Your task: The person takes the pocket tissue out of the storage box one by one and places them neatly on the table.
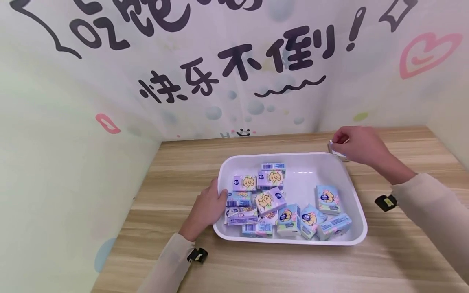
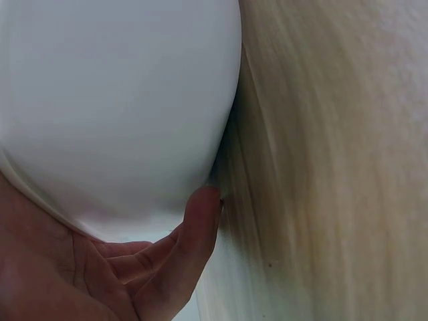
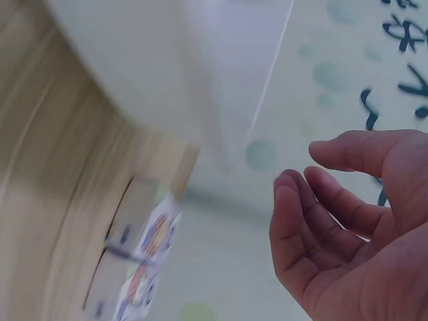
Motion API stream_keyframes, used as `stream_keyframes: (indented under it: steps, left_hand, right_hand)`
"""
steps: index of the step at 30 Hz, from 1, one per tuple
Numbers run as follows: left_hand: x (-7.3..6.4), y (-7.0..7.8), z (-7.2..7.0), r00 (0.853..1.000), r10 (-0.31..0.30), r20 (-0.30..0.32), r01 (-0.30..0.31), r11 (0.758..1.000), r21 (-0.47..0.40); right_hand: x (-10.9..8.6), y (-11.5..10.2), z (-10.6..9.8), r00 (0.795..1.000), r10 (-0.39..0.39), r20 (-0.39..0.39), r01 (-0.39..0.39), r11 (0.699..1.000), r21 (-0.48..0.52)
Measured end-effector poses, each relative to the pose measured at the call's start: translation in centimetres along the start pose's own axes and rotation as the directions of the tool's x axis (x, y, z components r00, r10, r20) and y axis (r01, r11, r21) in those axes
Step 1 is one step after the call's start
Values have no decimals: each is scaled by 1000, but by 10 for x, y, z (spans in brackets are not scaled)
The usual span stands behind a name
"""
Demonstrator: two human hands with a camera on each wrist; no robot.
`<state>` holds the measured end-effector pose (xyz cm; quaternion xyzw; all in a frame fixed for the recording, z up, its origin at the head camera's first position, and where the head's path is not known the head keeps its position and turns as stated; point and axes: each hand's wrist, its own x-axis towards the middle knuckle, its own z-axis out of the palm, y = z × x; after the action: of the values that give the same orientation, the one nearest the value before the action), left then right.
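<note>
A white plastic tub (image 1: 293,241) stands on the wooden table with several small tissue packs (image 1: 270,200) inside, blue or purple with cartoon prints. My left hand (image 1: 210,205) grips the tub's left side, thumb at the rim and fingers (image 2: 194,241) along the outer wall. Beyond the tub's back right corner, my right hand (image 1: 362,148) hovers near tissue packs (image 1: 338,154) on the table, partly hidden by it in the head view. The right wrist view shows two packs (image 3: 144,254) in a row, apart from the loosely bent, unoccupied fingers (image 3: 287,221).
Tissue packs crowd the left and front of the tub; bare tub floor (image 1: 298,187) shows toward the back right. A printed cloth wall (image 1: 205,122) with large black characters rises along the table's back edge. Pale walls (image 1: 55,162) flank both sides.
</note>
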<state>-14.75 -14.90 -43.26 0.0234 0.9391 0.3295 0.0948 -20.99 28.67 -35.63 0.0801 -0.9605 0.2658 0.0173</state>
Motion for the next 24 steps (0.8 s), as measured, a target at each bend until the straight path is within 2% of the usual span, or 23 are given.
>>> stream_keyframes:
  steps: [7, 14, 17, 22, 24]
  left_hand:
    - [0, 0, 0, 1000, 1, -2, -1, 1000, 6]
    - [0, 0, 1, 1000, 5, 0, -5, 1000, -1]
    - [-1, 0, 1, 1000, 3, -1, -3, 1000, 1]
    - [-1, -1, 2, 1000, 2, -3, -2, 1000, -1]
    - [-1, -1, 2, 1000, 4, -2, -4, 1000, -3]
  right_hand:
    - [-4, -51, 18, 989, -127, 78, 129, 992, -11]
    - [-12, -85, 35, 960, -220, 172, 222, 975, 3]
    - [-16, -97, 41, 940, -240, 243, 245, 969, 9]
    - [-22, -111, 52, 889, -259, 377, 263, 964, 41]
    - [-24, -115, 57, 876, -257, 409, 264, 964, 40]
